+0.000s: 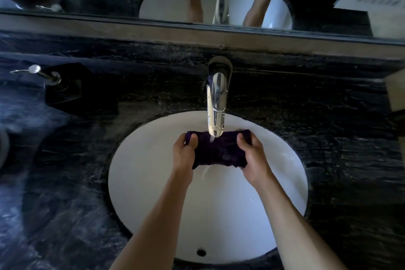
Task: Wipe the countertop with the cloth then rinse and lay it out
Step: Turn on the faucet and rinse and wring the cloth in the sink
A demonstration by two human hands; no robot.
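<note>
Rinsing looks to be the step in hand: the dark cloth [219,149] is stretched under the faucet [217,103], water running onto it and spilling into the white sink [142,182]. The left hand [183,153] is closed on its left end, the right hand [252,155] on its right end. The cloth's long axis runs left to right. Whether the dark surface [328,138] has been wiped I cannot confirm; wringing and laying out appear left.
</note>
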